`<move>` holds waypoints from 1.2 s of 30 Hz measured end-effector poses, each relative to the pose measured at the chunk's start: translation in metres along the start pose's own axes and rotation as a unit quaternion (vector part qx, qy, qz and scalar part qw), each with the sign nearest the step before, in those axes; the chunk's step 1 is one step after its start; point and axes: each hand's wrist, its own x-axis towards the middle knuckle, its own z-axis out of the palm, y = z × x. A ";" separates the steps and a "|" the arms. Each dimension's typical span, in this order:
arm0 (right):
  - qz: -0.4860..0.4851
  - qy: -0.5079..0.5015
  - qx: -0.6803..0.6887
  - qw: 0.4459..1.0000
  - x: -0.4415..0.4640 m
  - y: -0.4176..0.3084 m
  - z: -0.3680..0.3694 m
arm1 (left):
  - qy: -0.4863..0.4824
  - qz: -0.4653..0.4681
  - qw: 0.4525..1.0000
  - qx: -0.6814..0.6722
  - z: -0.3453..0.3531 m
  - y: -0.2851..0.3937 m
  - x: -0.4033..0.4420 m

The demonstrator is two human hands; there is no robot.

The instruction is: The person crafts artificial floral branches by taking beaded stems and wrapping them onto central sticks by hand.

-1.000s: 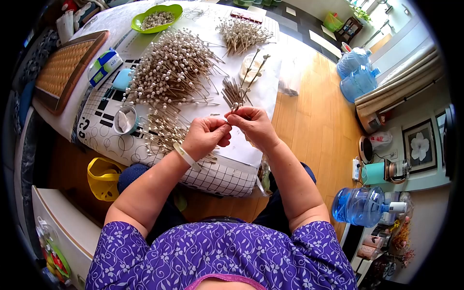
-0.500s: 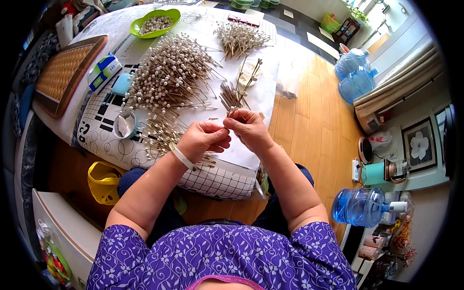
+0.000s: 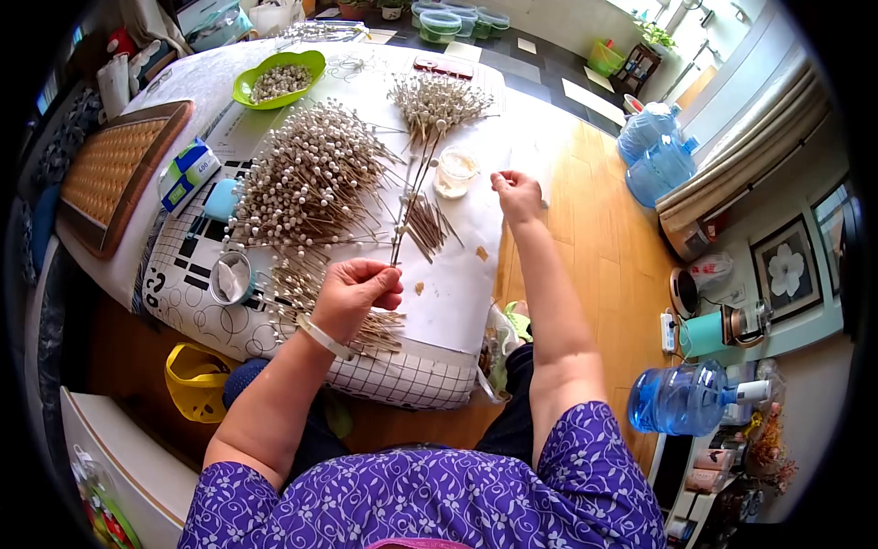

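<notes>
My left hand (image 3: 352, 295) is closed in a pinch on the lower end of a thin dark stem with small buds (image 3: 403, 212), which points up and away over the table. My right hand (image 3: 519, 195) is raised by the table's right edge, thumb and fingers pressed together; whatever they hold, if anything, is too small to make out. Between the hands lie a bundle of bare brown sticks (image 3: 428, 225) and an open jar of cream-coloured stuff (image 3: 455, 173). White-tipped stems form a big heap (image 3: 315, 174), a smaller pile (image 3: 302, 291) beside my left hand and a far bunch (image 3: 441, 105).
A green bowl (image 3: 317, 64) of small pale beads sits at the back. To the left are a tissue pack (image 3: 188, 175), a light blue object (image 3: 220, 199) and a small tin (image 3: 229, 293) with white contents. Water jugs (image 3: 677, 397) stand right; a yellow basket (image 3: 187, 395) is below left.
My hands were together over the table. Now my right hand has moved away to the right, past the jar, while my left hand has drawn slightly left and down with the stem.
</notes>
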 end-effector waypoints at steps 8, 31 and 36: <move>-0.021 -0.056 -0.244 0.968 0.046 0.006 0.031 | 0.002 -0.022 1.000 -0.013 0.001 -0.001 0.007; 0.010 -0.194 0.197 0.961 -0.166 -0.115 0.006 | -0.003 0.012 0.996 -0.093 -0.001 -0.002 -0.002; -0.135 -0.194 0.077 0.969 -0.171 -0.109 0.012 | -0.007 0.007 0.995 -0.096 -0.001 -0.001 0.001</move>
